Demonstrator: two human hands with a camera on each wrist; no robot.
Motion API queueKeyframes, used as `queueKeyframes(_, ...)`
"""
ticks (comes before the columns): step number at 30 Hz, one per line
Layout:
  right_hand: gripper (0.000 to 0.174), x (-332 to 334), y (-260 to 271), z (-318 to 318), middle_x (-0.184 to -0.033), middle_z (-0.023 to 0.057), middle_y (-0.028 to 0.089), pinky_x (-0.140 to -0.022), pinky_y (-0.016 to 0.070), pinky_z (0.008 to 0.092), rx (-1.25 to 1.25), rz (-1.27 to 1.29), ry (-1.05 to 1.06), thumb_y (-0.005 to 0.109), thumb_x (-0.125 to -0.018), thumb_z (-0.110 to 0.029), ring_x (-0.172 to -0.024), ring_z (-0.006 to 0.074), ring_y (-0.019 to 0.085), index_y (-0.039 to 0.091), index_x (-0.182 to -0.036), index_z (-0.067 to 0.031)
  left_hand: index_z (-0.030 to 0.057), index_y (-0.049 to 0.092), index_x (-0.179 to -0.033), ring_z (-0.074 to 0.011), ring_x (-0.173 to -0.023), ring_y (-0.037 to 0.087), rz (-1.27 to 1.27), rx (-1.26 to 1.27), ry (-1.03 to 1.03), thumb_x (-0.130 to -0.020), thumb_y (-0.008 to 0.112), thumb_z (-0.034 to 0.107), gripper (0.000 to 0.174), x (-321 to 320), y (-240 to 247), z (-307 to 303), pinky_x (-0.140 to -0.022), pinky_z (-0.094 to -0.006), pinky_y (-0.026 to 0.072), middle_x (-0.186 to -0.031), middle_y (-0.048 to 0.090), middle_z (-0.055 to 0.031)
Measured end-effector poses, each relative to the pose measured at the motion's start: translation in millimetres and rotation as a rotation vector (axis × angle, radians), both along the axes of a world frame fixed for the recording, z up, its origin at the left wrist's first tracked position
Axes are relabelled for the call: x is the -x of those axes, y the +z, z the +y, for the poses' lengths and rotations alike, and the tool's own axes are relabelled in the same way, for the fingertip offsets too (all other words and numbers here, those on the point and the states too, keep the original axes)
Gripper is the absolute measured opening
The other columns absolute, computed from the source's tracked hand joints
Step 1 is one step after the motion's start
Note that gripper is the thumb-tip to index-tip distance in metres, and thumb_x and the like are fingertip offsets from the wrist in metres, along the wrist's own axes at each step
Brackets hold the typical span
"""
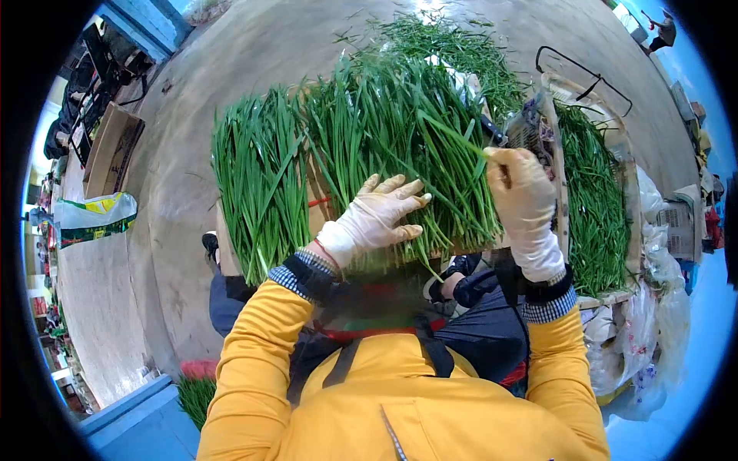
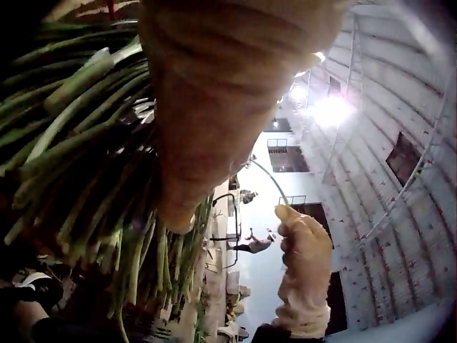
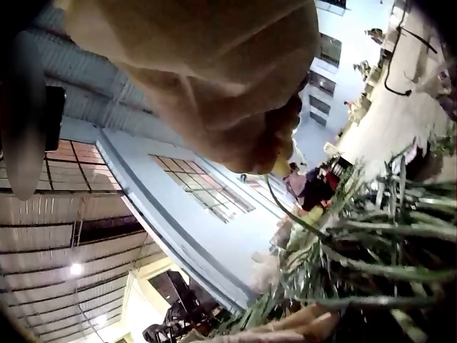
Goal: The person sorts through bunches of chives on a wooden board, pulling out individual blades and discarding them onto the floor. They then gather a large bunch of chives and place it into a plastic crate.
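Observation:
Long green garlic chives (image 1: 361,115) lie in a thick layer before me, cut ends toward my lap. Another bundle of chives (image 1: 257,177) sits just left of it. My gloved left hand (image 1: 377,215) rests on the lower part of the layer, fingers straight and spread. Raised at the layer's right edge, my gloved right hand (image 1: 524,203) pinches the pale end of a single chive stalk (image 1: 453,136), its leaf slanting back over the pile. In the right wrist view, that stalk (image 3: 282,207) curves down from the fingertips toward the other leaves.
A crate (image 1: 563,192) of chives stands at right, with plastic bags (image 1: 638,330) beside it. A black-handled tool (image 1: 493,131) lies by the pile's right edge. Loose chives (image 1: 453,46) spread beyond. A cardboard box (image 1: 114,150) and plastic sack (image 1: 96,217) sit on the floor at left.

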State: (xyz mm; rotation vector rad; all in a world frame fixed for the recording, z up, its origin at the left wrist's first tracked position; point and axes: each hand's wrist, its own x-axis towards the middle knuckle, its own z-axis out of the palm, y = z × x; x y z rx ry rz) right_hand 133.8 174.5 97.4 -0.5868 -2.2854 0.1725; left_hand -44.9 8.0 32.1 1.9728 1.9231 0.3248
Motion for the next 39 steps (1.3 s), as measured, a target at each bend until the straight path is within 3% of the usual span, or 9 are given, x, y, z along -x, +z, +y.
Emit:
queueKeyframes(3, 0.011, -21.3, 21.7, -15.3, -0.081, 0.0044, 0.066, -0.056, 0.0505, 0.0272, 0.026, 0.005, -0.099, 0.071, -0.082, -0.009, -0.062, 0.0130, 0.062, 0.068, -0.092, -0.0104, 0.0178, 0.052, -0.137, -0.0304, -0.142, 0.032, -0.113, -0.012, -0.036, -0.090, 0.061, 0.044, 0.054, 9.6, 6.3, 5.1, -0.115, -0.0495, 0.0225, -0.149, 0.042, -0.0088)
queueKeyframes(5, 0.014, -36.0, 13.6, -35.9, -0.082, 0.0042, 0.068, -0.057, 0.0522, 0.0252, 0.189, 0.107, -0.061, 0.070, -0.082, -0.009, -0.063, 0.0101, 0.062, 0.068, -0.096, -0.0112, 0.0139, 0.058, -0.130, -0.0321, -0.135, 0.042, -0.262, -0.154, -0.052, -0.087, 0.065, 0.020, 0.044, 21.2, -5.6, 10.3, -0.115, -0.0434, 0.0262, -0.144, 0.049, -0.0086)
queueKeyframes(8, 0.018, -56.3, -23.5, -64.7, -0.084, 0.0099, 0.066, -0.067, 0.0537, 0.0327, 0.212, -0.188, 0.055, 0.069, -0.080, -0.005, -0.072, 0.0230, 0.065, 0.064, -0.097, -0.0075, 0.0083, 0.066, -0.113, -0.0224, -0.117, 0.058, -0.611, -0.364, 0.094, -0.073, 0.051, -0.016, 0.049, 28.6, -7.0, 16.5, -0.103, -0.0368, 0.0440, -0.119, 0.065, -0.0114)
queueKeyframes(13, 0.027, -112.4, -37.4, -34.2, -0.088, 0.0148, 0.064, -0.074, 0.0526, 0.0390, 0.362, -0.377, -0.201, 0.074, -0.077, -0.015, -0.083, 0.0320, 0.064, 0.063, -0.100, -0.0052, 0.0077, 0.065, -0.080, -0.0292, -0.078, 0.064, 0.013, -0.344, 0.255, -0.068, 0.052, -0.015, 0.029, 56.6, 17.7, 8.6, -0.071, -0.0354, 0.0513, -0.078, 0.066, -0.0090)
queueKeyframes(17, 0.031, -104.0, -57.8, -33.7, -0.088, 0.0172, 0.065, -0.073, 0.0524, 0.0429, 0.464, -0.753, -0.232, 0.074, -0.078, -0.025, -0.083, 0.0355, 0.065, 0.064, -0.099, -0.0047, 0.0088, 0.067, -0.088, -0.0301, -0.091, 0.065, 0.013, -0.603, 0.110, -0.070, 0.051, -0.013, 0.032, 19.4, 32.8, 39.7, -0.083, -0.0382, 0.0523, -0.093, 0.070, -0.0090)
queueKeyframes(24, 0.018, -100.8, -58.8, -46.9, -0.076, 0.0152, 0.064, -0.065, 0.0510, 0.0443, 0.387, -0.541, -0.183, 0.061, -0.088, -0.023, -0.074, 0.0355, 0.064, 0.063, -0.081, -0.0067, 0.0113, 0.053, -0.135, -0.0297, -0.128, 0.051, 0.019, -0.546, -0.021, -0.084, 0.051, -0.007, 0.054, 1.1, 38.2, 54.9, -0.111, -0.0389, 0.0365, -0.137, 0.055, -0.0122)
queueKeyframes(29, 0.025, -61.8, -65.8, -50.2, -0.075, 0.0148, 0.066, -0.065, 0.0514, 0.0431, 0.410, -0.738, -0.091, 0.063, -0.088, -0.030, -0.074, 0.0344, 0.066, 0.068, -0.079, -0.0076, 0.0247, 0.029, -0.152, -0.0265, -0.148, 0.017, 0.251, -0.462, -0.132, -0.096, 0.051, 0.035, 0.061, -26.3, 6.3, 85.5, -0.120, -0.0423, 0.0135, -0.161, 0.019, -0.0041)
queueKeyframes(32, 0.027, -65.6, -69.5, -52.5, -0.076, 0.0167, 0.065, -0.065, 0.0512, 0.0439, 0.439, -0.801, -0.041, 0.063, -0.087, -0.032, -0.074, 0.0357, 0.065, 0.067, -0.078, -0.0065, 0.0311, 0.022, -0.153, -0.0315, -0.145, 0.024, 0.212, -0.110, -0.193, -0.092, 0.052, 0.051, 0.071, -24.9, -27.0, 83.5, -0.118, -0.0504, 0.0171, -0.161, 0.019, -0.0036)
queueKeyframes(39, 0.038, -80.5, -78.5, -78.4, -0.076, 0.0208, 0.067, -0.068, 0.0530, 0.0446, 0.628, -0.876, -0.088, 0.059, -0.090, -0.037, -0.075, 0.0366, 0.068, 0.069, -0.080, -0.0023, 0.0302, 0.020, -0.154, -0.0331, -0.144, 0.025, 0.179, -0.219, -0.190, -0.090, 0.053, 0.054, 0.075, -25.4, -38.4, 82.7, -0.117, -0.0506, 0.0191, -0.160, 0.020, -0.0055)
